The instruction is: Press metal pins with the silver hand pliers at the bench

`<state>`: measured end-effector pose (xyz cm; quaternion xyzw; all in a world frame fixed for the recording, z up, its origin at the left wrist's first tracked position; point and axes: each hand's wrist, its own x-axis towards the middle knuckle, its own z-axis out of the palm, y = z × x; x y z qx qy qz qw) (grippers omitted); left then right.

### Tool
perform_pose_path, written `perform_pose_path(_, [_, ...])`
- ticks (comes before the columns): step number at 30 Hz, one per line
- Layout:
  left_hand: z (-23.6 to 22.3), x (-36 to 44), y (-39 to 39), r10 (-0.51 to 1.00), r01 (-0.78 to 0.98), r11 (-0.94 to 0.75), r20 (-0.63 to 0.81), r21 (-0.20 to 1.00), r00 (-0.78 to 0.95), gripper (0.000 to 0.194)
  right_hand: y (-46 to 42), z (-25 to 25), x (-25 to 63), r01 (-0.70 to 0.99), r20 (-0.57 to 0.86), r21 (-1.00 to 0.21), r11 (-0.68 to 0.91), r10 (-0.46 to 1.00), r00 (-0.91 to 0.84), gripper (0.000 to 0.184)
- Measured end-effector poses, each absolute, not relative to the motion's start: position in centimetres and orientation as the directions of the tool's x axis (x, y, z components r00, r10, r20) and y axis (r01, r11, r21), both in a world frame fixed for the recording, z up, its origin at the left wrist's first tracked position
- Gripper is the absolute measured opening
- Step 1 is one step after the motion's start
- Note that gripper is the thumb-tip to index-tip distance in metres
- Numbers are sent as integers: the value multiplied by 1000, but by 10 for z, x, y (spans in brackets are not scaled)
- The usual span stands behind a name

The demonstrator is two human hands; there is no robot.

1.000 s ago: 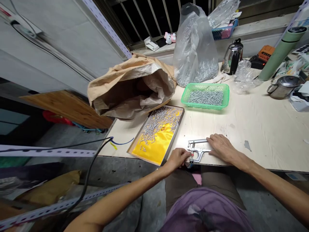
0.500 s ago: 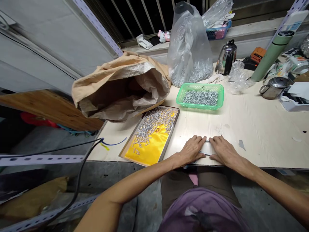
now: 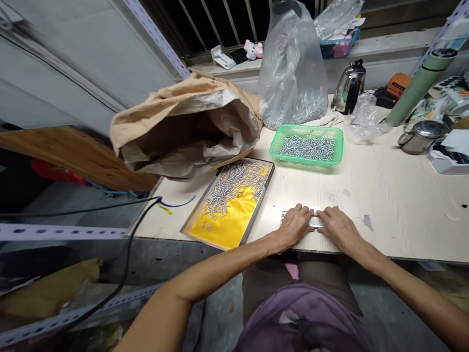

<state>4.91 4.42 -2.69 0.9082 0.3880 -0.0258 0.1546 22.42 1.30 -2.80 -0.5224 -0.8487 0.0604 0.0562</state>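
My left hand (image 3: 295, 226) and my right hand (image 3: 339, 228) lie side by side, palms down, at the table's front edge. Both press on a flat metal press tool (image 3: 315, 221), fingers curved over it. Only a strip of the tool shows between the hands, plus a corner at the left. Just left of my left hand lies a shallow tray (image 3: 227, 229) with a yellow lining and several small metal pins heaped at its far end.
A green basket (image 3: 306, 128) of pins stands behind the hands, with a clear bag of pins (image 3: 293, 73) beyond it. A brown sack (image 3: 183, 132) lies open at the left. Kettle (image 3: 350, 88), green flask (image 3: 417, 88) and steel pot (image 3: 421, 134) sit at the right. A black cable (image 3: 124, 264) hangs off the table's left.
My left hand moved from the tool's left end onto its top beside my right hand, and the open handles are now pressed flat under both hands.
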Motion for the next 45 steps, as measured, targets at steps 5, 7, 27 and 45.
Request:
perform_pose_path(5, [-59, 45, 1, 693, 619, -707, 159, 341, 703, 42, 28, -22, 243, 805, 41, -298, 513, 849, -526, 21])
perform_pose_path(7, [-67, 46, -16, 669, 566, -725, 206, 393, 714, 45, 37, -24, 244, 848, 35, -244, 470, 878, -477, 15])
perform_pose_path(27, [-26, -19, -32, 638, 511, -770, 491, 383, 594, 20, 44, -35, 126, 433, 81, -131, 892, 445, -892, 10])
perform_pose_path(45, [-29, -101, 130, 911, 904, -402, -41, 143, 411, 18, 34, -40, 129, 469, 225, -208, 858, 509, -831, 12])
